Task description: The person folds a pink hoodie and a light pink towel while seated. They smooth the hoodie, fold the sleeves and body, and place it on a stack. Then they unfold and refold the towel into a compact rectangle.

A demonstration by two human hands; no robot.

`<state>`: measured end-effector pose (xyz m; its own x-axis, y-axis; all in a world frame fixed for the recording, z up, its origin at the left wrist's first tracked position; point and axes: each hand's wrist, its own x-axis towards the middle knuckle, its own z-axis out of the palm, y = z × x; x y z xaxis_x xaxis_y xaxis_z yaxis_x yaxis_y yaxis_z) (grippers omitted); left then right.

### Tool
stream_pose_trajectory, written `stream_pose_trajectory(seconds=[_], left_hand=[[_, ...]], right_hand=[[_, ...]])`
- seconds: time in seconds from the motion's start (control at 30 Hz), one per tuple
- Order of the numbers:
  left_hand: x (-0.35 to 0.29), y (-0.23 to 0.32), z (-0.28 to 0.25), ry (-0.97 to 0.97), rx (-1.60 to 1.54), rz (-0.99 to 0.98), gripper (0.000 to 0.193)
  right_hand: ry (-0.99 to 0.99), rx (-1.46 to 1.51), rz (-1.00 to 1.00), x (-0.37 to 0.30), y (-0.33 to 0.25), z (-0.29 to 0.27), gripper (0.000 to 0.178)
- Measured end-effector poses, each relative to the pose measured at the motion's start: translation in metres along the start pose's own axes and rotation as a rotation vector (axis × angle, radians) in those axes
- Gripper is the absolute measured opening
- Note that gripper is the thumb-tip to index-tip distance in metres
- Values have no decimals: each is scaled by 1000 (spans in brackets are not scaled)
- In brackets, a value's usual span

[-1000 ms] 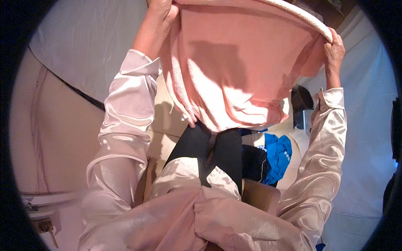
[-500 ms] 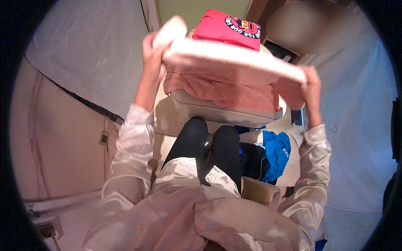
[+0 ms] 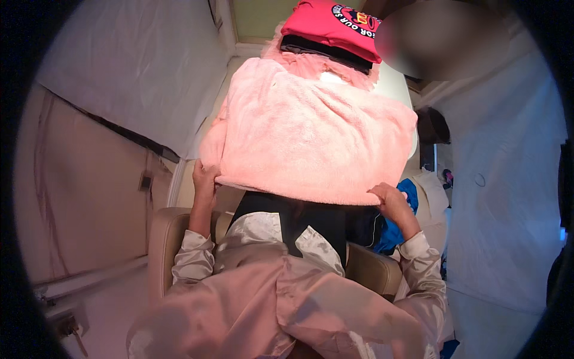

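Note:
A fluffy pink fleece cloth (image 3: pixel 317 131) lies spread over the table, and its near edge hangs above my lap. I cannot tell if it is a garment or a blanket. My left hand (image 3: pixel 207 175) is closed on its near left corner. At the near right corner, my right hand (image 3: pixel 388 198) pinches the same edge. Another fold of pink fleece bulges out at the left side, by my left wrist. Beyond the cloth sits a stack with a folded red printed shirt (image 3: pixel 329 27) on top and folded black clothing (image 3: pixel 326 52) under it.
The white table's rounded edge (image 3: pixel 402 90) shows at the right. Blue clothing (image 3: pixel 391 236) lies low by my right forearm. A tan chair with armrests (image 3: pixel 373 272) surrounds me. Pale sheeting hangs on both sides, and a dark bin (image 3: pixel 433 125) stands at the right.
Both hands have come down toward me, drawing the near edge of the pink fleece from raised over the table to above my lap. The cloth now lies flatter and spread out.

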<state>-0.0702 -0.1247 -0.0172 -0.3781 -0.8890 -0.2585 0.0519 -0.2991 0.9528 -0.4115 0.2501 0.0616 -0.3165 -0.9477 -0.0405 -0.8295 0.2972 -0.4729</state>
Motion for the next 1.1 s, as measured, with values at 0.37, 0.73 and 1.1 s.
stream_pose_trajectory(seconds=[0.37, 0.73, 1.1], left_hand=[[-3, -46, -54, -371, 946, 75, 63], [45, 79, 96, -274, 820, 491, 60], [133, 81, 202, -170, 1157, 424, 48]], right_hand=[[-377, 145, 54, -12, -22, 43, 18], [478, 203, 200, 87, 49, -20, 37], [762, 226, 641, 172, 170, -54, 38]])
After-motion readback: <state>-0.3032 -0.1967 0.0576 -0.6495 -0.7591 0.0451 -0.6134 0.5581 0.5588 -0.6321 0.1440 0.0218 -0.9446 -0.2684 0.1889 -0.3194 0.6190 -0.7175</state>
